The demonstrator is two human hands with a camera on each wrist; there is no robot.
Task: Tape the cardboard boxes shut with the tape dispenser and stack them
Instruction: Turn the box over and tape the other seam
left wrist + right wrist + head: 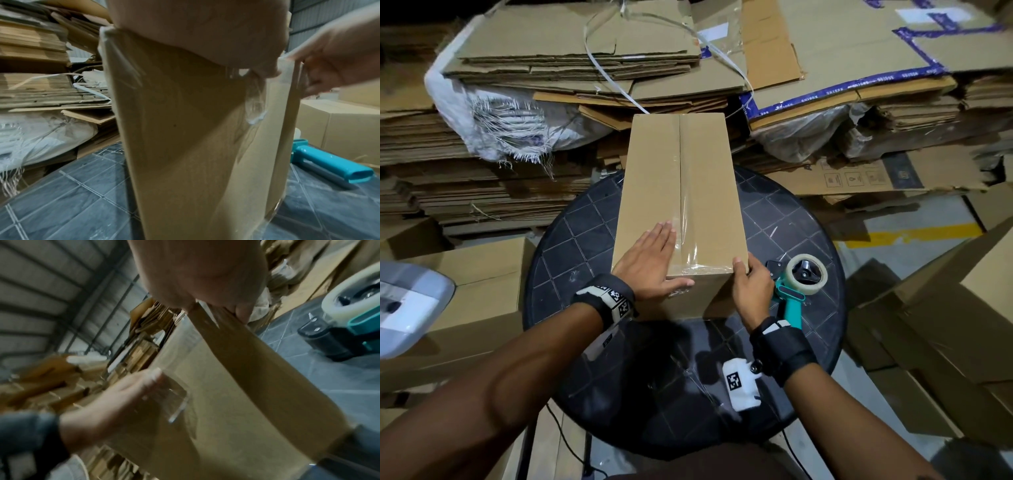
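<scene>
Left hand (pixel 654 260) laid flat, fingers straight, on taped cardboard box (pixel 681 192) top. Box's near right corner gripped by right hand (pixel 751 286). Tape dispenser (pixel 796 284) left on table (pixel 571 240), right.

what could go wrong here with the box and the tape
The tape end folded over the near edge looks wrinkled, so it may peel. The box overhangs the round table's far edge and could tip if pushed. The tape dispenser lies close by the right hand and could get knocked.
</scene>
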